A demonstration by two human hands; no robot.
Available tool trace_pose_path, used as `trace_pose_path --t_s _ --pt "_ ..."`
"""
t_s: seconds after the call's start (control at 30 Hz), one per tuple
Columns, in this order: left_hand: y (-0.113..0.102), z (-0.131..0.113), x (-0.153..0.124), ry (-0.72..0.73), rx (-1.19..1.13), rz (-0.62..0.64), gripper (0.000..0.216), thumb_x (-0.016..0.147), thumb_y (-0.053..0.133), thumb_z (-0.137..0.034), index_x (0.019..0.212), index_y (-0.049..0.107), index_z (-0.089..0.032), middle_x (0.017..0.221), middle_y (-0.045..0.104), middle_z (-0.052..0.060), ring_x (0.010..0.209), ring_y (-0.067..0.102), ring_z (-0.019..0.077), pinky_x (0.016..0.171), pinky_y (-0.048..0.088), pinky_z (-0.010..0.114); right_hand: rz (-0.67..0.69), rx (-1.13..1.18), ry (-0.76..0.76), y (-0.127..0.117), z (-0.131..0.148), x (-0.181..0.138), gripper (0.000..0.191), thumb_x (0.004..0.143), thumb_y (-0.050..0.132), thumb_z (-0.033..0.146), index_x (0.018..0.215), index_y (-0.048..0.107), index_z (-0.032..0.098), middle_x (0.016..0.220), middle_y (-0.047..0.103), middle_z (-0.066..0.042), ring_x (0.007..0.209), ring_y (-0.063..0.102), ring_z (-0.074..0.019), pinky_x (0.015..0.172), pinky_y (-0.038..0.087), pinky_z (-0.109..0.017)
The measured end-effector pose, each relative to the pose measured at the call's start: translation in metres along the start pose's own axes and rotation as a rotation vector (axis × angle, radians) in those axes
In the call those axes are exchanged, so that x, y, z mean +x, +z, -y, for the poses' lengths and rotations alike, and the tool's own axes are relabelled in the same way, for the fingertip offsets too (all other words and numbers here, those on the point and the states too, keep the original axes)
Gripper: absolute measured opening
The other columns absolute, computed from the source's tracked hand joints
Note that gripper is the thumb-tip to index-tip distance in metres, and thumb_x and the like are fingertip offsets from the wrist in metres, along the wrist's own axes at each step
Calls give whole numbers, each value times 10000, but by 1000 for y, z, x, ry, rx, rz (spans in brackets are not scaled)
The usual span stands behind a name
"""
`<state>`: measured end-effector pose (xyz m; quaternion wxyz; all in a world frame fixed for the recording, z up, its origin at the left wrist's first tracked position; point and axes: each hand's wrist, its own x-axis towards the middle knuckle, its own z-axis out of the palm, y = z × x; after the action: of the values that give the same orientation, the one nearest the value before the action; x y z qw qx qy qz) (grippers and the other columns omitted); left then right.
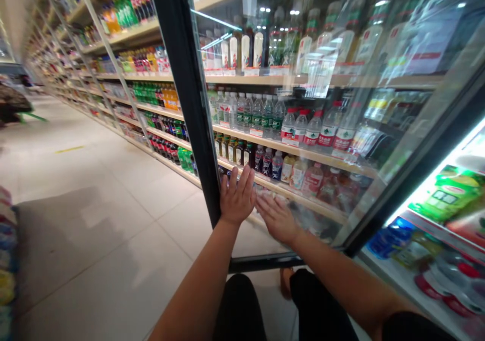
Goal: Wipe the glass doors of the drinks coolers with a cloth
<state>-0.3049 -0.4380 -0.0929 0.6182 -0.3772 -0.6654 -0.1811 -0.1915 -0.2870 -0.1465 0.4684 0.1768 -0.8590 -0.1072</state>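
A glass door [189,86] with a black frame stands swung out in front of me, tilted in view. My left hand [238,195] lies flat against the glass close to the frame's left upright, fingers stretched upward. Just right of it, my right hand [276,215] is also open, its fingers laid out toward the left hand at the glass. Neither hand holds anything. Beyond the glass, red-capped water bottles [312,129] and green-labelled water bottles [261,112] line a shelf. Below them are dark bottles [267,163].
At right, a lit cooler [407,300] holds bottles and a green package [447,192]. Long drink shelves [125,76] run down the left aisle over a pale tiled floor [113,250]. Stacked colourful goods [6,260] edge the far left. My legs [240,305] stand under the door's lower edge.
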Motion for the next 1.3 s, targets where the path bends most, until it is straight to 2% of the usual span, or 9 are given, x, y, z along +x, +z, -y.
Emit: trace_pose_path --t_s 0.07,0.13,0.37,0.5,0.63,0.77,0.97,1.17,1.3 --pt "1 1 0 2 -2 0 519 993 501 -273 1499 522 -158 1491 555 121 1550 258 244 1313 117 428 99 83 -160 10 7 -20 507 996 382 107 1468 556 168 1449 631 -75 1412 522 -124 1179 413 -309" --pt "2 2 0 6 -2 -5 515 990 511 -272 1493 529 -158 1486 560 123 1549 258 245 1314 119 428 156 118 -225 14 10 -29 493 1007 373 115 1462 559 147 1470 613 -76 1408 524 -122 1146 449 -306" --pt "2 3 3 19 8 -26 558 981 535 -266 1519 485 -128 1475 566 141 1561 203 243 1311 137 433 38 74 -139 3 0 -10 437 1019 405 104 1405 603 152 1438 641 -54 1421 510 -125 1192 380 -321" --pt "4 4 0 -1 -15 -11 545 983 537 -281 1513 502 -162 1484 562 133 1547 262 247 1308 143 434 23 35 -107 -12 -17 -1 474 999 389 89 1396 619 207 1420 656 -27 1422 508 -109 1242 305 -312" --pt "9 6 -3 -25 -61 0 536 983 549 -290 1504 515 -168 1498 549 136 1544 287 257 1305 135 448 -94 -54 114 -39 -51 26 579 966 451 102 1534 477 214 1459 623 -75 1503 407 -162 1291 225 -390" --pt "13 8 -3 -23 -22 2 546 982 542 -292 1512 504 -168 1509 535 143 1542 290 271 1299 154 469 -202 -152 297 -54 -65 37 644 986 442 107 1612 325 197 1546 530 -117 1566 265 -219 1278 256 -460" --pt "15 10 -3 0 -36 -9 663 966 570 -278 1587 377 -151 1528 503 165 1557 231 266 1304 151 454 -88 -156 280 -61 -66 44 621 993 398 129 1607 341 200 1560 517 -101 1574 249 -212 1293 221 -458" --pt "18 12 -8 -45 -64 18 598 981 554 -294 1555 441 -170 1531 506 171 1555 255 289 1297 159 509 -80 -122 392 -65 -65 83 615 1009 404 162 1618 317 177 1670 340 -87 1606 122 -222 1314 156 -476" --pt "18 13 -9 -29 -43 14 567 989 543 -311 1534 472 -171 1534 506 170 1551 279 293 1281 203 524 -44 -141 181 -56 -53 93 596 1009 431 167 1599 351 165 1648 393 -37 1606 116 -181 1332 36 -407"
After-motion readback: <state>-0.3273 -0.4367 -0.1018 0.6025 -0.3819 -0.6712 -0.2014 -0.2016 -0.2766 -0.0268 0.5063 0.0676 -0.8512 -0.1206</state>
